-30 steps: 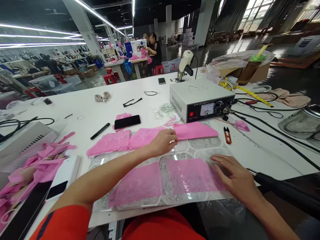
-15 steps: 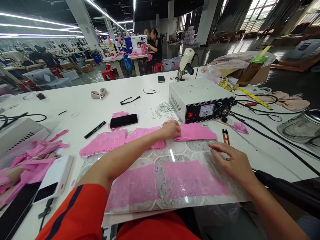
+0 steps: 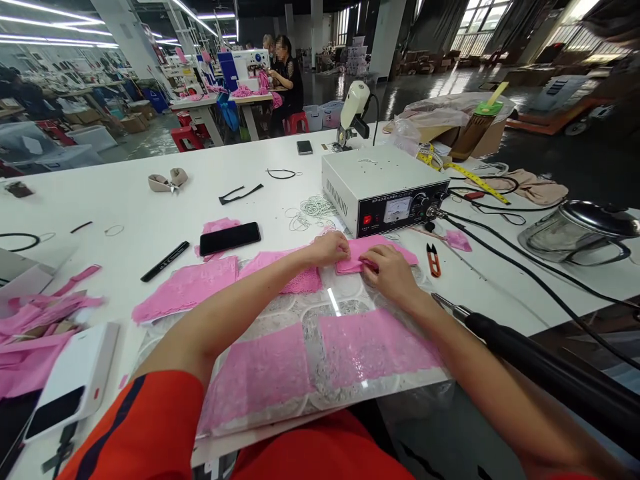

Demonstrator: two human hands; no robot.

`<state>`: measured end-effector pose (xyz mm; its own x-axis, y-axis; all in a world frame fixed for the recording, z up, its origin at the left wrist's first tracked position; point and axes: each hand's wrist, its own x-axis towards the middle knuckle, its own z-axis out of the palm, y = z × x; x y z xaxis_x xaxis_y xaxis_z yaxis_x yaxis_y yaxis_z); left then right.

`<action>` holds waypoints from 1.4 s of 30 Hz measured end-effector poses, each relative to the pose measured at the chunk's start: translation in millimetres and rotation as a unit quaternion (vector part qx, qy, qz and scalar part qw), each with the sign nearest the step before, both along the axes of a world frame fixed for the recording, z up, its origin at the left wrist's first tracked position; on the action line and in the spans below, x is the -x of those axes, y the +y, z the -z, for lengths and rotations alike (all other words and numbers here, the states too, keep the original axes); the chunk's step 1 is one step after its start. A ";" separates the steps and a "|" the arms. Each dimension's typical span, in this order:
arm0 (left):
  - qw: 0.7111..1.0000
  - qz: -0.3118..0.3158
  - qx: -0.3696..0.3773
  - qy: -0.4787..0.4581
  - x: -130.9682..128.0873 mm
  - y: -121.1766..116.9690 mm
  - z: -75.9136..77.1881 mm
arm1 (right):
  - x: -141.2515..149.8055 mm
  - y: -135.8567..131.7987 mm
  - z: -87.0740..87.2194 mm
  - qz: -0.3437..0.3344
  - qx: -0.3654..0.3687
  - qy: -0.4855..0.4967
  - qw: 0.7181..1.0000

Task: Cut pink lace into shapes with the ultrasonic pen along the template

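My left hand [image 3: 330, 249] has its fingers curled down at the left end of a stack of flat pink fabric pieces [image 3: 400, 248]. My right hand [image 3: 393, 272] pinches at the front edge of the same stack, its fingertips bent inward. Left of my hands lie a pink lace piece [image 3: 305, 281] and another pink lace piece [image 3: 193, 287]. In front of me, two pink panels [image 3: 265, 370] [image 3: 375, 343] lie flat under a clear patterned sheet [image 3: 313, 347].
A grey control box [image 3: 385, 177] stands behind the stack. Right of my hands are orange thread snips [image 3: 433, 261] and a black-handled pointed tool [image 3: 500, 333] with a cable. A black phone [image 3: 230, 239], a marker pen [image 3: 165, 261] and a glass jug [image 3: 570, 233] also lie about.
My right hand has moved left from beside the stack onto its front edge, and its fingers have closed there. My left hand stays at the left end. The view has turned slightly right.
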<state>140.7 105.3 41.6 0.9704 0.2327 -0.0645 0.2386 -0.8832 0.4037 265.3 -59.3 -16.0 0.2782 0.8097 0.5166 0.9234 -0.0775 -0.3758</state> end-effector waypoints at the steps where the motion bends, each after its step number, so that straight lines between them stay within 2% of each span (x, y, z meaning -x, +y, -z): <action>1: 1.000 -0.001 -0.009 -0.003 1.0 -1.4 -0.9 | -1.1 2.3 1.5 0.003 -0.004 -0.003 1.000; 7: 0.990 -0.036 -0.113 -0.071 8.8 -33.7 4.4 | -7.3 3.9 4.0 0.011 -0.047 -0.016 0.999; 12: 0.977 -0.062 -0.172 -0.106 1.7 -58.4 10.0 | -7.2 1.6 1.4 0.006 -0.073 -0.024 0.997; 16: 0.976 -0.066 -0.175 -0.111 2.0 -57.7 -3.1 | -11.3 -0.8 1.3 0.021 -0.071 -0.029 0.997; 20: 0.983 -0.034 -0.148 -0.105 15.4 -53.0 -23.7 | -15.4 -8.7 -1.4 0.034 -0.049 -0.030 0.998; 24: 0.989 0.009 -0.112 -0.093 42.8 -59.0 -33.2 | -8.9 -39.4 -8.5 0.016 -0.025 -0.038 0.999; 28: 0.989 0.089 -0.065 -0.096 84.6 -85.5 -21.7 | 10.5 -92.1 -9.5 -0.066 -0.023 -0.066 0.995; 32: 0.979 0.167 -0.077 -0.091 118.1 -117.6 -0.8 | 30.0 -134.6 -0.1 -0.089 -0.039 -0.083 0.992; 37: 0.967 0.215 -0.095 -0.094 129.8 -132.3 17.0 | 33.9 -155.4 10.3 -0.060 -0.053 -0.067 0.995; 42: 0.964 0.221 -0.129 -0.077 126.6 -131.1 13.1 | 29.9 -162.7 14.6 -0.023 -0.060 -0.036 0.997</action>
<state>14.1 -25.8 28.4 0.9720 -0.2161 0.0925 -0.2286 -0.9605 0.1584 235.4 -221.9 -30.6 0.2009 0.7514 0.6285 0.9498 0.0077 -0.3127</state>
